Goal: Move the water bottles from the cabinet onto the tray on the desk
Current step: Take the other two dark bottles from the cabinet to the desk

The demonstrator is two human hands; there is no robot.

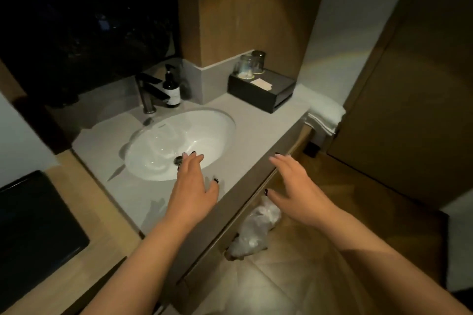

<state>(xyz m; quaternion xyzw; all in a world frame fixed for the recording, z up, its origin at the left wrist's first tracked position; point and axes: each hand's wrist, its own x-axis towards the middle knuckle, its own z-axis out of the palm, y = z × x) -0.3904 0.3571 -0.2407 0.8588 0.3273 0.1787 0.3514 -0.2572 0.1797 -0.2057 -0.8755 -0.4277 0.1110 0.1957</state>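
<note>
Head view has you at a grey vanity counter point(256, 120). Your left hand point(193, 186) hovers over the near rim of the white oval sink point(179, 143), fingers straight and loosely spread, holding nothing. Your right hand point(291, 184) floats past the counter's front edge, fingers straight and close together, thumb out, also empty. No water bottles or tray show up from this angle. Behind the sink stand a faucet point(149, 92) and a dark pump bottle point(172, 89); two upturned glasses point(252, 64) sit on a black box point(261, 89). A crumpled plastic bag point(256, 230) lies under the counter.
</note>
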